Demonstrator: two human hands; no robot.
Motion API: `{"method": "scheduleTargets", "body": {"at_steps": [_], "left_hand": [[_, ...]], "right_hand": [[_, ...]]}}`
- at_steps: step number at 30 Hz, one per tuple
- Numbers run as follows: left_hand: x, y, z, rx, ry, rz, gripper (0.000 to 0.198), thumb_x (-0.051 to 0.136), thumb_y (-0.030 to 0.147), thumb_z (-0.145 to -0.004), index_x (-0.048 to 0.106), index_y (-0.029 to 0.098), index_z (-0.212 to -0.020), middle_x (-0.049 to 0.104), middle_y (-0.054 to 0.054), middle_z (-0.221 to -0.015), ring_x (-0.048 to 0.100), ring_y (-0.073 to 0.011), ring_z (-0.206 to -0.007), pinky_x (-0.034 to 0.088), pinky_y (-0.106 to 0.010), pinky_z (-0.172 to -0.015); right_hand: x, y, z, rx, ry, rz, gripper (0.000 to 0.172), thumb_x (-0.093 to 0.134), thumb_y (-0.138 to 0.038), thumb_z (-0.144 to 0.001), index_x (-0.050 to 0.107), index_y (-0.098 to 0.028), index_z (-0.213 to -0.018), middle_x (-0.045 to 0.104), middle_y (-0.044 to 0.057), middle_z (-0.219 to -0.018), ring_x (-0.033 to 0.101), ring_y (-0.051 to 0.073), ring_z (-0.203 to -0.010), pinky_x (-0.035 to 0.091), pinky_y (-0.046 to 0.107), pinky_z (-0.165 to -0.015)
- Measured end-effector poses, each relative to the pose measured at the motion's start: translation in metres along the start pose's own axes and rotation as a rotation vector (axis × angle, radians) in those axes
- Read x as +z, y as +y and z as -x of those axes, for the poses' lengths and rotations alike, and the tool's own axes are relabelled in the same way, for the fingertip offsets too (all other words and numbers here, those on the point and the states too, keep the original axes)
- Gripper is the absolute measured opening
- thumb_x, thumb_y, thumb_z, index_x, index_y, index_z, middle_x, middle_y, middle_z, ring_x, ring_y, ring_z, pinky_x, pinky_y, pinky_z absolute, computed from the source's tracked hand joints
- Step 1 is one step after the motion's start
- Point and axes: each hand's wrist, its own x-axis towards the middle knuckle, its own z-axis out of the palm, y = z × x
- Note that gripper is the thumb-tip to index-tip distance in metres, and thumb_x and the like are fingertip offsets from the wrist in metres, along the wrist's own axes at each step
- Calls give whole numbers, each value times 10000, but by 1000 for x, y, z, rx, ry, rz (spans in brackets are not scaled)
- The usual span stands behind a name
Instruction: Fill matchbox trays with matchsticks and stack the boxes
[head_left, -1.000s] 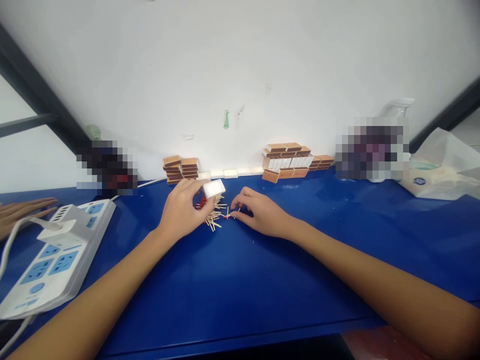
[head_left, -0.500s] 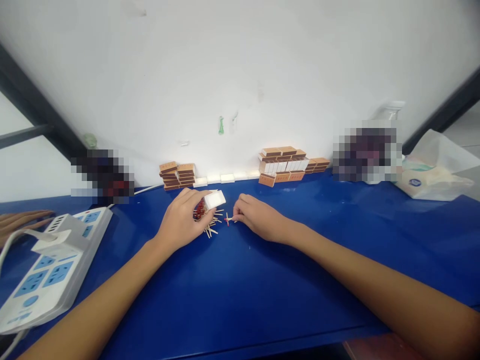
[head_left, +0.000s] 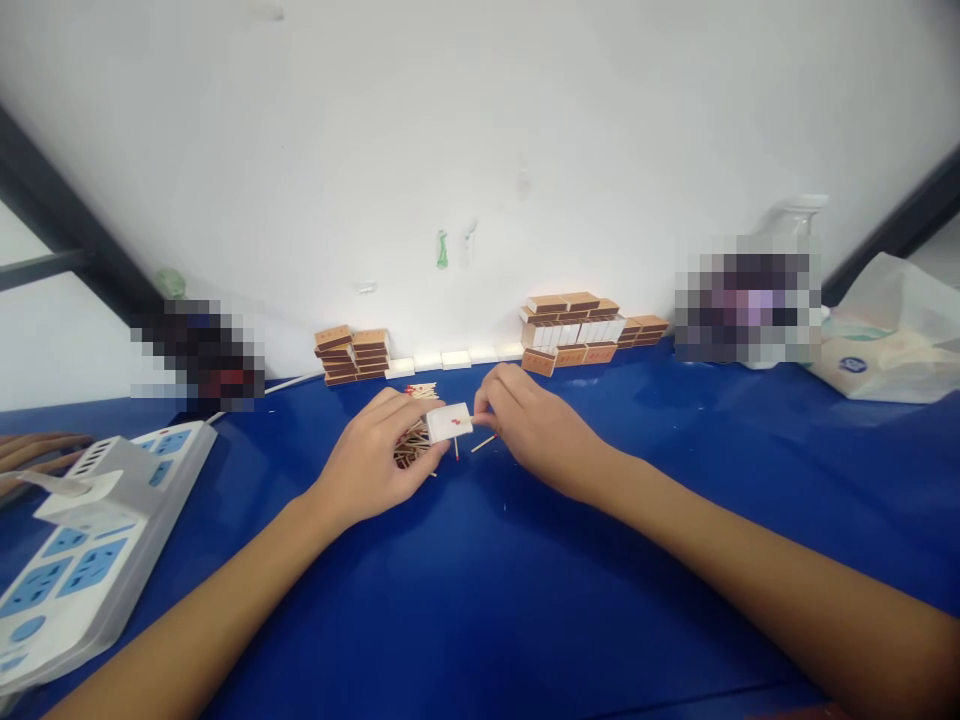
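Observation:
My left hand (head_left: 379,455) grips a small white matchbox tray (head_left: 444,424) between thumb and fingers. A pile of loose matches (head_left: 411,447) lies beneath and beside that hand. My right hand (head_left: 525,425) is closed in a pinch at the tray's right end, with matches (head_left: 460,422) between its fingertips. Their red heads show against the white of the tray. Single matches lie on the table near both hands, one of them a loose match (head_left: 484,443) just below my right fingers. More matches (head_left: 422,391) lie behind the left hand.
Stacked matchboxes (head_left: 371,350) stand by the wall, with a larger stack (head_left: 574,330) to the right. White trays (head_left: 455,359) line the wall between them. At left sits a power strip (head_left: 112,560) with another person's hand (head_left: 37,455); at right, a tissue pack (head_left: 885,355).
My right hand has risen from the table to the tray, bringing matches over it. The tray has shifted slightly right and down in my left hand, its inside now facing me more.

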Motion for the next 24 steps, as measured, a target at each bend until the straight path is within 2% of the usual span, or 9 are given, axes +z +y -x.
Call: {"method": "scheduleTargets", "body": {"at_steps": [4, 10, 14, 18, 21, 24], "left_hand": [[1, 10, 0, 15, -25, 86, 370, 714, 288, -949, 651, 217, -1307, 739, -64, -1177, 637, -233, -1048, 549, -426, -934], [1, 13, 0, -32, -29, 168, 345, 716, 314, -955, 673, 216, -1283, 746, -72, -1143, 646, -235, -1030, 550, -431, -932], [1, 14, -1, -108, -36, 202, 334, 714, 326, -953, 686, 244, -1276, 744, -64, -1150, 649, -236, -1044, 548, -426, -926], [-2, 11, -2, -179, 7, 179, 362, 717, 321, -940, 688, 260, -1296, 735, -52, -1117, 657, -218, -985, 547, -395, -875], [-4, 5, -3, -224, 83, 132, 353, 729, 305, -914, 711, 246, -1262, 727, -37, -1010, 654, -193, -883, 539, -355, -805], [-6, -2, -4, -252, 153, 72, 308, 743, 289, -883, 739, 235, -1186, 710, -17, -911, 633, -173, -790, 526, -327, -746]], "right_hand": [[0, -11, -1, -39, -21, 74, 322, 335, -205, -1103, 627, -146, -981, 629, 147, -1008, 533, 254, -933, 492, 403, -804], [3, -12, 3, -92, 29, -12, 273, 404, -229, -1090, 627, -139, -960, 630, 184, -1194, 557, 280, -1094, 527, 430, -850], [2, -14, 3, -73, 72, -85, 227, 426, -215, -1082, 617, -147, -980, 636, 167, -1190, 574, 265, -1078, 526, 423, -882], [-3, -11, 1, 33, 115, -215, 183, 443, -210, -1076, 610, -152, -1029, 641, 127, -1088, 575, 232, -1007, 505, 390, -883], [-8, -5, 2, 108, 13, -313, 158, 480, -213, -1062, 620, -170, -1004, 624, 76, -974, 564, 204, -915, 491, 360, -833], [-11, 2, 4, 117, -229, -476, 92, 580, -259, -1029, 654, -206, -1046, 621, 57, -1014, 570, 202, -972, 496, 348, -858]]}}
